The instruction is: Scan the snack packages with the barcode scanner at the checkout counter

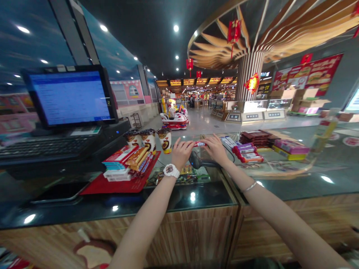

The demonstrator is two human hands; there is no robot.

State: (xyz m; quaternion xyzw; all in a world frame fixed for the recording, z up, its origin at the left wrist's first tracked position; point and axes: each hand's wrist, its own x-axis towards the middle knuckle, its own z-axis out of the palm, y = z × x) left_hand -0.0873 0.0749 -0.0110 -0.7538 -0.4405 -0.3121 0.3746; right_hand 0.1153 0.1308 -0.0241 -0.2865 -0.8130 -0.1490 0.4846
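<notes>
Between my two hands, above the counter, is a small red wrapped snack bar (199, 144). My left hand (181, 152), with a white watch on its wrist, grips one end. The fingers of my right hand (215, 148) close on the other end. Just below them a black handheld scanner (195, 160) lies on the glass, its handle partly behind my right wrist. Left of my hands, a red mat (123, 185) carries snack boxes (119, 157), an orange-brown packet (137, 158) and red-and-blue wrapped bars (145, 164). Three lidded cups (165, 141) stand behind it.
A monitor (71, 99) and keyboard (56, 145) fill the left side, with a dark tablet-like device (60, 192) in front. To the right lie purple and red wrapped sticks (248, 152), brown packets (256, 137) and a purple-yellow box (291, 148). A tall bottle (324, 134) stands farther right.
</notes>
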